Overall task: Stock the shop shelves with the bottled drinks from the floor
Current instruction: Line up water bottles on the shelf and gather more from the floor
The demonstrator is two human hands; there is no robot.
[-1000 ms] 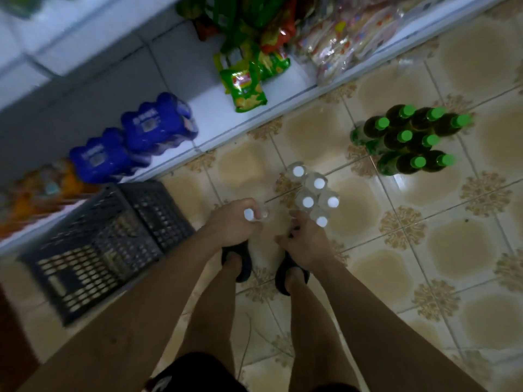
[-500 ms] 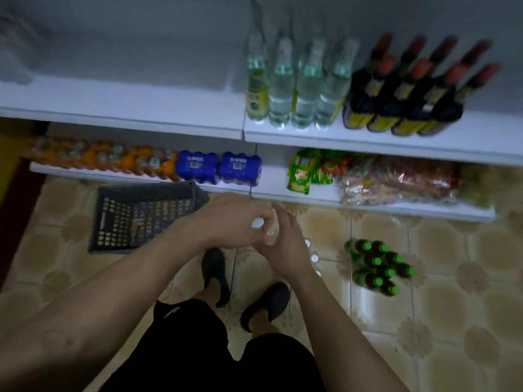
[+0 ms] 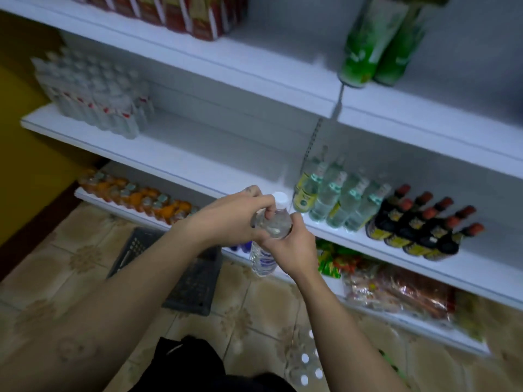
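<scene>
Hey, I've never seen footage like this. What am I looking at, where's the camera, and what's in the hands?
No machine here: a person wears one wide-angle camera on the head, looking forward and down, so the arms are their own. The left hand and right hand both grip a clear bottle with a white cap, in front of a white shelf; whether a second bottle is held with it I cannot tell. On that shelf stand green-labelled clear bottles and dark red-capped bottles. On the tiled floor are a dark crate and more white-capped bottles.
</scene>
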